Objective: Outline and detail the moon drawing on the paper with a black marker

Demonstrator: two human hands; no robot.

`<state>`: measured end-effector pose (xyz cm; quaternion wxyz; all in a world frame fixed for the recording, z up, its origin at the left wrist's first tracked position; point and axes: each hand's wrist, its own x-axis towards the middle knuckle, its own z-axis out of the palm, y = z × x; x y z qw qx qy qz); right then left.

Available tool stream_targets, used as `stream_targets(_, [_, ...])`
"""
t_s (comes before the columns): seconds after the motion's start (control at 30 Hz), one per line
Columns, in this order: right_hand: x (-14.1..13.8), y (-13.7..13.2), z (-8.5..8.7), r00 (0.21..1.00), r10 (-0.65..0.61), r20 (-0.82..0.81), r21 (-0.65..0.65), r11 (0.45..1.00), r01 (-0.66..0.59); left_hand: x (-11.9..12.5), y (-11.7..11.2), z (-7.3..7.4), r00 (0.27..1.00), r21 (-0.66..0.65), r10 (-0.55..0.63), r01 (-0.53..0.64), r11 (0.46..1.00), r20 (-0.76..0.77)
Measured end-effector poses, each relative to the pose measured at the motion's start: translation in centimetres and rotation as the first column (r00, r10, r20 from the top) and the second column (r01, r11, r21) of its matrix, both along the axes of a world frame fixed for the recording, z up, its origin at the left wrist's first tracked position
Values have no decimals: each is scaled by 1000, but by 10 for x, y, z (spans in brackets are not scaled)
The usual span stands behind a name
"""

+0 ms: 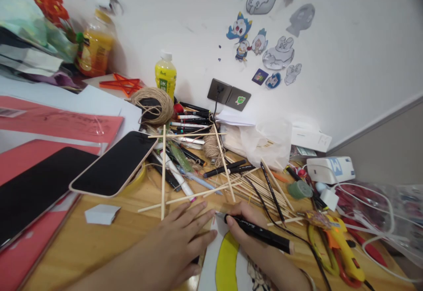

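Holding the black marker (261,234) in my right hand (251,246), pinched near its front end, tip at the far end of the white sheet (207,266), beside a small reddish mark. Left hand (185,240) lies palm down, fingers spread, over the sheet's left edge and the bare wood of the surface (128,242); it grips nothing, and I cannot tell how firmly it presses. The hands are close together, the left fingertips just short of the marker's tip; whether that tip touches paper is too small to tell. The sheet lies between and below both hands, bearing a curved yellow shape (226,262) with a dark outline and a black line drawing (257,277), partly covered by my right hand and wrist. Notes on method, my judgement: pin the paper with the flat of the left fingers, but hold them back from the tip so the stroke has room and skin does not smear ink. Rest the side of the right hand lightly, since it sits over the drawn part. Use short, even strokes near the edge so the point does not run onto the wood. Thin sticks (163,172) are crossed in a frame just beyond my fingers; best not to nudge them.
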<state>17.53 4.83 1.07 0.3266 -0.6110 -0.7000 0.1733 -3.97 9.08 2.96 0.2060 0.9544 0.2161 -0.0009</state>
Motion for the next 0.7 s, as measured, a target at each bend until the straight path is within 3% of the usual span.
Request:
stream_targets(0.13, [-1, 1, 1, 1000, 6, 7, 23, 1000, -6, 1, 0, -1, 1000, -9, 9, -9, 1000, 26])
stream_targets(0.33, [-3, 3, 3, 999, 30, 27, 2, 1000, -30, 3, 2, 5, 999, -33, 12, -14, 999, -52])
stream_targets(0.57, [-4, 2, 2, 994, 59, 88, 31, 998, -62, 2, 1, -6, 1000, 11, 3, -3, 1000, 19])
stream_targets(0.7, [-4, -1, 1, 993, 88, 80, 2, 996, -89, 2, 0, -1, 1000, 7, 8, -8, 1000, -25])
